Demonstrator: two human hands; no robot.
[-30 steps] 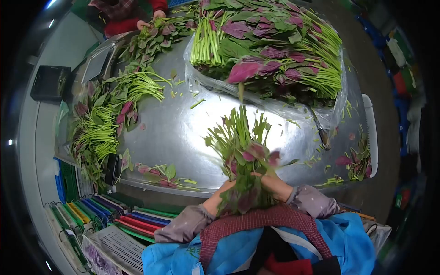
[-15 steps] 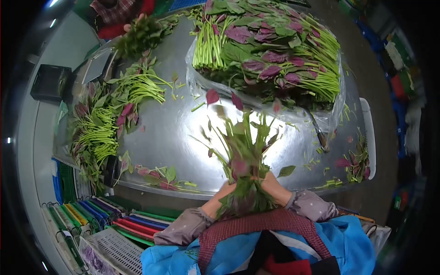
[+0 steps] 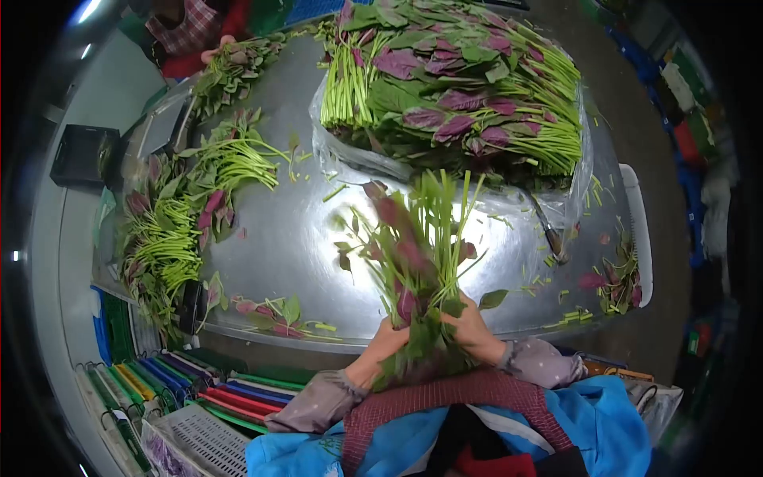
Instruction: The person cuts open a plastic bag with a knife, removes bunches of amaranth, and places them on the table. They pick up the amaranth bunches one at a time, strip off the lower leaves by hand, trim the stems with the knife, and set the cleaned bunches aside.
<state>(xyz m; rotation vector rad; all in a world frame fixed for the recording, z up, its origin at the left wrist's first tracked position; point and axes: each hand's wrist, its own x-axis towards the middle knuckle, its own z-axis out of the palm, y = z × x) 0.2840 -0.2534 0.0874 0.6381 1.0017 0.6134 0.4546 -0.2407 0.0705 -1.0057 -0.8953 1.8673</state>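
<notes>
A bunch of leafy greens with green stems and purple leaves (image 3: 417, 274) is held upright close to my body, stems pointing away, partly blurred. My left hand (image 3: 384, 350) grips its left side and my right hand (image 3: 474, 327) its right side, fingers partly hidden by leaves. Beyond it, a large stack of the same greens (image 3: 469, 87) lies on clear plastic (image 3: 362, 155) on the metal table (image 3: 270, 230). Looser heaps of greens (image 3: 167, 238) lie on the table's left side. A knife-like tool (image 3: 548, 230) rests right of the bunch.
A co-worker's hand (image 3: 218, 49) touches greens at the upper left. Cut stems and leaves (image 3: 278, 312) lie along the near edge, more at the right by a white tray (image 3: 636, 238). A black crate (image 3: 85, 155) stands left; coloured crates (image 3: 238, 397) and a white basket (image 3: 208, 441) sit lower left.
The bunch's stems stand closer together and further up in view, and its leaves have shifted between my hands. The co-worker's greens at the upper left have been lowered and are less blurred.
</notes>
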